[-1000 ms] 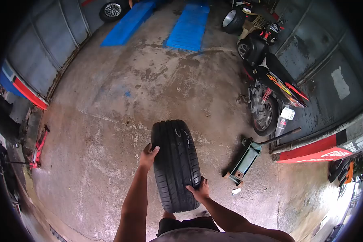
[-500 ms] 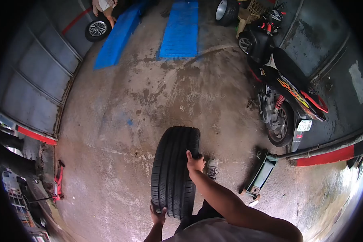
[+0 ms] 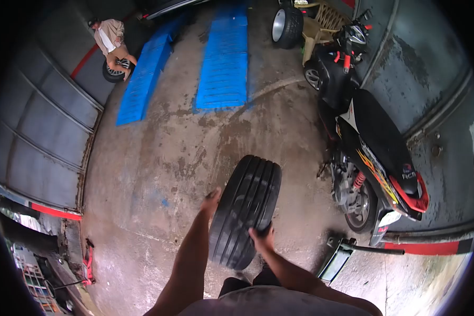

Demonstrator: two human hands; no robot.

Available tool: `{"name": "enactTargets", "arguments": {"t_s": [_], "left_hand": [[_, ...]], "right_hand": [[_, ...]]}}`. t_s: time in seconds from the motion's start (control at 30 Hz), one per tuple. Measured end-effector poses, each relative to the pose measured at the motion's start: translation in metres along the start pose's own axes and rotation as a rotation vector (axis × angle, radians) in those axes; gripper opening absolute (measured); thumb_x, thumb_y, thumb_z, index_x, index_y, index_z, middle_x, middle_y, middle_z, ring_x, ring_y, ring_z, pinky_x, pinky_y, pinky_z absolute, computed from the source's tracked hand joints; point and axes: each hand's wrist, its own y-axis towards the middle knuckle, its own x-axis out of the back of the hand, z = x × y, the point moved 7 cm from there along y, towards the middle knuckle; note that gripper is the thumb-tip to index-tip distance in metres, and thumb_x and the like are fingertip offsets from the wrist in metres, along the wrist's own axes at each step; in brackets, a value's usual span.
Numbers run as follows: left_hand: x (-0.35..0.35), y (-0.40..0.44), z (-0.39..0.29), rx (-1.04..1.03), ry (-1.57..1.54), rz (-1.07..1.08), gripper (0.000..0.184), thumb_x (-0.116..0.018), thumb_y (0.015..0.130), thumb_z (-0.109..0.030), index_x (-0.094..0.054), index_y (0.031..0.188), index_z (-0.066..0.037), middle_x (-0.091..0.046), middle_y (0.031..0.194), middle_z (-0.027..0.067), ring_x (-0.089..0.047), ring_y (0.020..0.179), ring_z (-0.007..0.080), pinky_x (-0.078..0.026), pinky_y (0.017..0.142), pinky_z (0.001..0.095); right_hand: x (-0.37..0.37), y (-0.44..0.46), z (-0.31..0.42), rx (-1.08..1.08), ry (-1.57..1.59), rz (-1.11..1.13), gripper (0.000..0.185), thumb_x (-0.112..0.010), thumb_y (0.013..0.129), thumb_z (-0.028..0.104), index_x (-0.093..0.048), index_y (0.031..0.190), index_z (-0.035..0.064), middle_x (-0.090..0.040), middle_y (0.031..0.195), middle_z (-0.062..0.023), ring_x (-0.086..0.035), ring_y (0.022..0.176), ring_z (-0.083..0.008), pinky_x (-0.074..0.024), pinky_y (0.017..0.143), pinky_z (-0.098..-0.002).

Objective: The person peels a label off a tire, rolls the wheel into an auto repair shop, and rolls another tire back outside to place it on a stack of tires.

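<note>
A black car tire (image 3: pixel 245 210) stands upright on its tread on the concrete floor in front of me, tilted slightly to the right. My right hand (image 3: pixel 262 239) grips its right edge low down, thumb on the tread and fingers round the sidewall. On the other side, my left hand (image 3: pixel 210 201) is at the upper left edge with fingers stretched out, not wrapped round anything. Whether its fingertips touch the rubber I cannot tell.
Two blue ramps (image 3: pixel 224 68) lie ahead. A motorcycle (image 3: pixel 376 142) is parked on the right, with a floor jack (image 3: pixel 336 262) behind it. A red jack (image 3: pixel 88 263) stands left. A person (image 3: pixel 110 39) is by a wheel (image 3: pixel 114 73); another wheel (image 3: pixel 287 26) stands near a chair (image 3: pixel 313 37).
The tire has rolled forward and leans more to the right. My left hand has gone from its near lower end to the upper left side; my right hand now holds lower on the right edge.
</note>
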Motion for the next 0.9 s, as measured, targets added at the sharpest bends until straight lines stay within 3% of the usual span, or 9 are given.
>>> {"name": "enactTargets", "arguments": {"t_s": [0.07, 0.17, 0.23, 0.37, 0.43, 0.5, 0.57, 0.77, 0.9], "left_hand": [[0.031, 0.029, 0.071, 0.209, 0.234, 0.131, 0.091, -0.044, 0.093, -0.077, -0.052, 0.144, -0.003, -0.051, 0.149, 0.0185, -0.044, 0.141, 0.0306, -0.032, 0.115, 0.0403], [0.056, -0.005, 0.057, 0.380, 0.648, 0.202, 0.104, -0.036, 0.088, -0.085, -0.035, 0.155, -0.007, -0.037, 0.157, 0.0228, -0.023, 0.152, 0.0329, -0.017, 0.124, 0.0429], [0.050, 0.058, 0.074, 0.161, 0.833, 0.178, 0.112, -0.043, 0.082, -0.088, -0.022, 0.160, -0.011, -0.032, 0.160, 0.0232, -0.023, 0.152, 0.0368, -0.023, 0.122, 0.0452], [-0.006, 0.135, -0.056, -0.220, 0.387, 0.108, 0.106, -0.073, 0.073, -0.072, -0.035, 0.152, -0.012, -0.034, 0.157, 0.0251, -0.038, 0.141, 0.0454, -0.038, 0.113, 0.0512], [-0.025, 0.165, -0.126, -0.301, 0.516, -0.011, 0.096, -0.079, 0.072, -0.060, -0.041, 0.145, -0.010, -0.049, 0.144, 0.0260, -0.049, 0.133, 0.0428, -0.043, 0.109, 0.0505], [-0.050, 0.216, -0.138, -0.244, 0.610, 0.022, 0.095, -0.080, 0.073, -0.058, -0.042, 0.145, -0.009, -0.054, 0.139, 0.0263, -0.053, 0.130, 0.0404, -0.045, 0.107, 0.0477], [-0.077, 0.250, -0.143, -0.139, 0.509, 0.346, 0.090, -0.080, 0.074, -0.059, -0.049, 0.140, -0.005, -0.060, 0.133, 0.0251, -0.057, 0.126, 0.0368, -0.046, 0.106, 0.0440], [-0.132, 0.337, -0.187, -0.280, 0.527, 0.362, 0.091, -0.086, 0.067, -0.057, -0.056, 0.131, 0.000, -0.065, 0.127, 0.0219, -0.060, 0.123, 0.0333, -0.050, 0.102, 0.0412], [-0.180, 0.423, -0.246, -0.182, 0.329, 0.381, 0.114, -0.098, 0.054, -0.042, -0.041, 0.145, -0.001, -0.052, 0.142, 0.0228, -0.052, 0.131, 0.0356, -0.044, 0.108, 0.0445]], "right_hand": [[0.015, 0.109, 0.044, 0.031, -0.094, -0.160, 0.087, -0.083, 0.074, 0.054, -0.051, 0.135, 0.0003, -0.060, 0.128, -0.0284, -0.058, 0.122, -0.0428, -0.0496, 0.097, -0.0483], [0.044, 0.250, 0.106, -0.085, 0.080, -0.104, 0.068, -0.076, 0.082, 0.056, -0.067, 0.120, 0.0004, -0.073, 0.110, -0.0208, -0.070, 0.107, -0.0316, -0.0527, 0.090, -0.0407], [0.060, 0.302, 0.155, -0.054, -0.128, -0.101, 0.069, -0.074, 0.084, 0.056, -0.064, 0.129, 0.0051, -0.073, 0.111, -0.0172, -0.070, 0.107, -0.0307, -0.0525, 0.089, -0.0407], [0.039, 0.341, 0.177, 0.184, -0.035, -0.161, 0.083, -0.078, 0.080, 0.055, -0.051, 0.141, 0.0053, -0.069, 0.123, -0.0200, -0.066, 0.116, -0.0336, -0.0519, 0.094, -0.0431], [0.031, 0.324, 0.189, 0.159, -0.050, -0.183, 0.095, -0.082, 0.075, 0.055, -0.044, 0.147, 0.0049, -0.061, 0.133, -0.0243, -0.060, 0.123, -0.0373, -0.0491, 0.100, -0.0440], [0.018, 0.326, 0.168, 0.126, -0.126, -0.164, 0.116, -0.086, 0.069, 0.050, -0.025, 0.157, 0.0057, -0.047, 0.146, -0.0265, -0.046, 0.137, -0.0401, -0.0409, 0.110, -0.0484], [0.028, 0.327, 0.183, -0.034, -0.277, -0.156, 0.128, -0.089, 0.064, 0.048, -0.013, 0.158, 0.0057, -0.033, 0.155, -0.0262, -0.033, 0.145, -0.0411, -0.0350, 0.115, -0.0501], [0.146, 0.560, 0.270, -0.097, -0.438, -0.098, 0.135, -0.094, 0.052, 0.057, -0.026, 0.154, -0.0017, -0.055, 0.140, -0.0259, -0.054, 0.131, -0.0379, -0.0453, 0.108, -0.0435], [0.173, 0.773, 0.364, 0.138, -0.348, -0.060, 0.113, -0.087, 0.058, 0.064, -0.051, 0.140, -0.0031, -0.063, 0.132, -0.0241, -0.061, 0.123, -0.0384, -0.0498, 0.102, -0.0429]]}}
